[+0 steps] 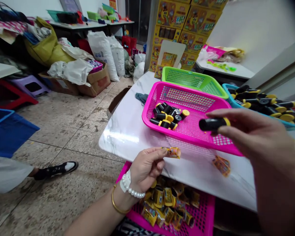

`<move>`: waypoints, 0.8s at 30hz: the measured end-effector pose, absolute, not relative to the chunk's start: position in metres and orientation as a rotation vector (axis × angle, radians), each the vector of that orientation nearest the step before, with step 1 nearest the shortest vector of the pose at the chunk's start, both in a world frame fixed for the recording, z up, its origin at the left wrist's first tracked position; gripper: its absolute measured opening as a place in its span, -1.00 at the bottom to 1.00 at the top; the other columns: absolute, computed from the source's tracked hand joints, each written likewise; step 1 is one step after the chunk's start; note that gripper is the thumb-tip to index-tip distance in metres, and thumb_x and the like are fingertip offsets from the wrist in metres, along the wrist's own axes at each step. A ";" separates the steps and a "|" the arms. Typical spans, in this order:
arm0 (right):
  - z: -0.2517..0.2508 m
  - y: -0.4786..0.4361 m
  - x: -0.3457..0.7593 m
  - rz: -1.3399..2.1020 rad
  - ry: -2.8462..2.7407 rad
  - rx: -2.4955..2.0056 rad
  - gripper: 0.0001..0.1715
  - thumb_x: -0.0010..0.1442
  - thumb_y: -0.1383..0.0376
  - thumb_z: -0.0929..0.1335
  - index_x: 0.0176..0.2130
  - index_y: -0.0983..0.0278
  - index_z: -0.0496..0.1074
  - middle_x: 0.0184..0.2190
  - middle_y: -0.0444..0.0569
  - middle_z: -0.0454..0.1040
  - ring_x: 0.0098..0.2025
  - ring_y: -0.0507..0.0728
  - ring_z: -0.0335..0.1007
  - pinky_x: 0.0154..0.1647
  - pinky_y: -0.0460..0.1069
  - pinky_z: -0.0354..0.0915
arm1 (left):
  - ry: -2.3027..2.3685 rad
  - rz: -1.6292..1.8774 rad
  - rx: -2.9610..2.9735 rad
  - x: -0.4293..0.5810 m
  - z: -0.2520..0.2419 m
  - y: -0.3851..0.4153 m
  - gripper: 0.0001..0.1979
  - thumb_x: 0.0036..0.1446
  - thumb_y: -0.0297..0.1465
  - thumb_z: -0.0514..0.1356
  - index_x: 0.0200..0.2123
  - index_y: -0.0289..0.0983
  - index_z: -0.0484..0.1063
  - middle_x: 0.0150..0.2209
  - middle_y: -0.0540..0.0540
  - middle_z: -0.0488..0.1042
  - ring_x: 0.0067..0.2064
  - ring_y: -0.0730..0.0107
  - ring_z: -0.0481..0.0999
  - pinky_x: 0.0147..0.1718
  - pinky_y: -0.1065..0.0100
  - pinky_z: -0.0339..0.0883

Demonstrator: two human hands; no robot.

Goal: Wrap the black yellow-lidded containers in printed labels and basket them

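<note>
**Two hands working between wrappers and black tubes**

At the far left of the frame, a foot in a black shoe [56, 169] is resting on the tiled floor, and it belongs to another person, not to the wearer of the camera.

Just left of centre, low in the frame, the left hand [146, 167] is pinching a small orange wrapper [173, 152] between thumb and fingertips, closed on it, and lifting it over the edge of the white marble surface [124, 132]. Directly beneath that hand a lower pink basket [206, 213] is sitting below the surface edge, full of the same orange-and-yellow wrappers, so the stock is lying within easy reach of the left hand.

Moving toward the centre, a pink basket [199, 101] is sitting on the surface with a cluster of black tubes with yellow caps [167, 117] lying in its left corner; it is standing open in front of both hands, which seems to make dropping things in easy. A green basket [186, 77] is standing behind it. One loose wrapper [221, 165] is lying on the surface just in front of the pink basket.

At the right, the right hand [258, 137] is gripping a black tube with a yellow end [212, 124], held level over the pink basket's front rim, fingers clamped around it. In the upper right, a blue basket [227, 88] is holding many more such tubes, close beside that hand.
</note>
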State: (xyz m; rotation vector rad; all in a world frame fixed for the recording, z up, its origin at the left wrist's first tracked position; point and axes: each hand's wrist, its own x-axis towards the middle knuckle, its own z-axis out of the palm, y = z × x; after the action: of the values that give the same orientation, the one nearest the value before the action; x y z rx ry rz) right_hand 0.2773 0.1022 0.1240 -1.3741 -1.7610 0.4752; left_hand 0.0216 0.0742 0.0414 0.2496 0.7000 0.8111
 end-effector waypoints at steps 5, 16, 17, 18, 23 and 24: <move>0.099 0.038 0.240 0.835 -1.489 -1.159 -0.66 0.12 0.24 0.58 -0.06 0.08 0.64 -0.22 -0.10 0.68 -0.19 0.11 0.65 -0.17 -0.08 0.58 | 0.659 0.784 0.217 0.035 0.045 0.073 -0.64 -0.22 -0.41 0.56 -0.36 -0.48 0.58 -0.59 0.10 0.35 -0.66 0.78 0.17 -0.76 0.66 -0.17; 0.066 0.030 0.246 0.653 -1.428 -1.392 -0.64 0.17 0.24 0.55 -0.01 0.05 0.60 -0.25 -0.15 0.67 -0.29 0.06 0.62 -0.25 -0.10 0.56 | 0.626 0.767 0.187 0.048 0.041 0.070 -0.58 -0.23 -0.39 0.58 -0.36 -0.43 0.49 -0.50 0.04 0.46 -0.69 0.78 0.23 -0.78 0.66 -0.09; 0.065 0.027 0.245 0.601 -1.471 -1.405 -0.63 0.19 0.24 0.54 0.00 0.05 0.59 -0.22 -0.14 0.66 -0.27 0.07 0.62 -0.24 -0.08 0.56 | 0.622 0.764 0.189 0.049 0.040 0.070 -0.59 -0.22 -0.39 0.57 -0.35 -0.43 0.49 -0.50 0.04 0.47 -0.69 0.78 0.23 -0.78 0.66 -0.09; 0.065 0.025 0.244 0.540 -1.525 -1.416 -0.63 0.20 0.25 0.53 0.01 0.05 0.59 -0.18 -0.12 0.65 -0.23 0.08 0.61 -0.23 -0.06 0.56 | 0.617 0.767 0.188 0.050 0.039 0.070 -0.60 -0.21 -0.39 0.57 -0.36 -0.43 0.49 -0.49 0.03 0.47 -0.69 0.79 0.23 -0.78 0.66 -0.10; 0.064 0.015 0.240 0.206 -1.800 -1.396 -0.62 0.20 0.30 0.53 0.02 0.08 0.57 -0.08 -0.06 0.60 -0.08 0.13 0.57 -0.16 -0.02 0.53 | 0.624 0.788 0.175 0.051 0.037 0.070 -0.61 -0.23 -0.40 0.57 -0.40 -0.41 0.47 -0.58 0.11 0.37 -0.69 0.78 0.19 -0.78 0.66 -0.14; 0.064 0.014 0.240 0.185 -1.821 -1.388 -0.61 0.20 0.31 0.52 0.03 0.09 0.57 -0.08 -0.05 0.60 -0.09 0.13 0.56 -0.16 -0.02 0.53 | 0.630 0.787 0.177 0.051 0.036 0.070 -0.60 -0.23 -0.39 0.57 -0.40 -0.41 0.47 -0.59 0.11 0.37 -0.69 0.77 0.19 -0.78 0.65 -0.15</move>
State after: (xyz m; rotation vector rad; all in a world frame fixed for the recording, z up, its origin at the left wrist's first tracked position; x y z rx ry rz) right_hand 0.2404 0.0138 0.0641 -1.3880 -1.8211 0.1854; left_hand 0.0505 0.0698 0.0364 0.1769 0.6298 0.7868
